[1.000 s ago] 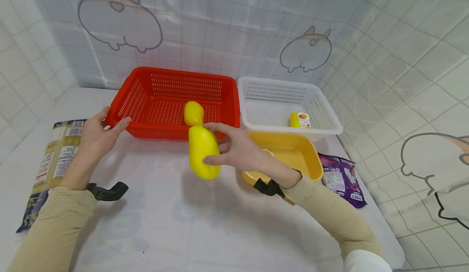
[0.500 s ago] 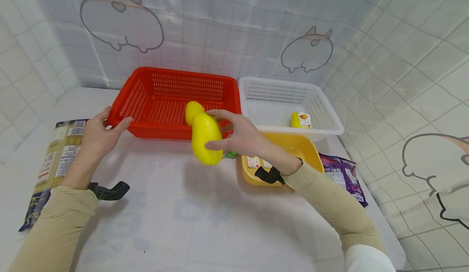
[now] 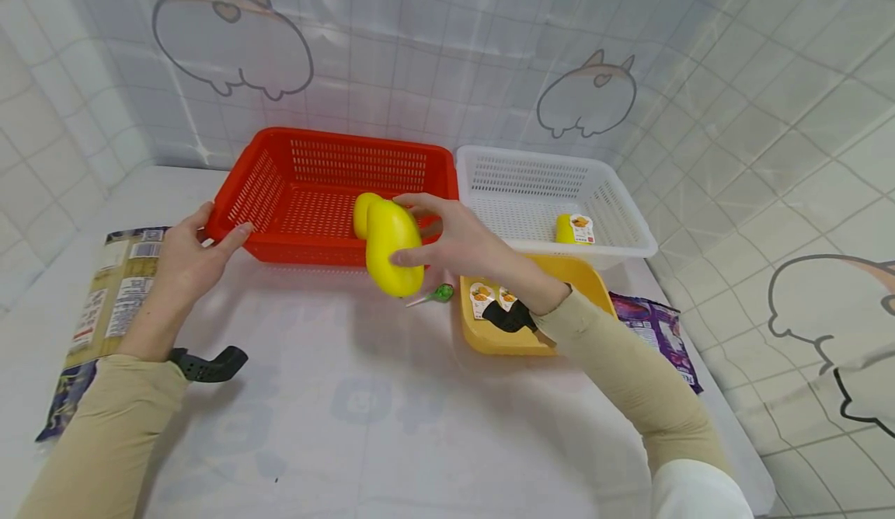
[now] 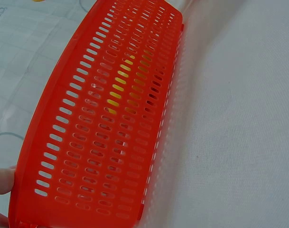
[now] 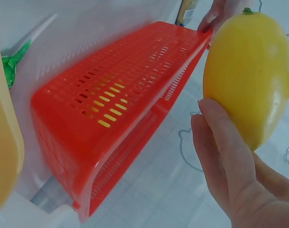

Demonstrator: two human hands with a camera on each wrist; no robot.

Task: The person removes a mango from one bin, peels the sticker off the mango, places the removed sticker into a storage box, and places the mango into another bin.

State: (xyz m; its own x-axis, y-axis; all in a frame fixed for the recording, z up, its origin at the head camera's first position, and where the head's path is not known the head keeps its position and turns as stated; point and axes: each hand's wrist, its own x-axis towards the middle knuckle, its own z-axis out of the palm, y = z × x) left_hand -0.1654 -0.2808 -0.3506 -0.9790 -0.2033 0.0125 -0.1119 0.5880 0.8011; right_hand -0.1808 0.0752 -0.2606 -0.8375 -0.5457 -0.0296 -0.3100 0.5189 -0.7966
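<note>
My right hand [image 3: 457, 243] grips a yellow mango [image 3: 393, 249] over the front rim of a red perforated basket [image 3: 308, 252]. In the right wrist view the held mango [image 5: 246, 78] shows a small green stem, with fingers and thumb around its sides. Behind it, a second yellow fruit [image 3: 360, 214] lies inside the red basket, partly covered by the held one. My left hand [image 3: 189, 259] holds the basket's left front corner, thumb along the front rim. Yellow shows through the slots of the red basket [image 4: 135, 118] in the left wrist view.
A white basket [image 3: 632, 231] holds a yellow labelled item [image 3: 576, 228]. In front is a yellow bin [image 3: 499, 342] with labelled things. A green-wrapped lollipop [image 3: 442, 293] lies beside it. A purple packet [image 3: 660, 336] is at right, a long tan packet [image 3: 115, 294] at left.
My right hand has carried the mango up and away from me, toward the red basket. The lollipop beside the yellow bin has come into sight. My left hand stays on the basket corner.
</note>
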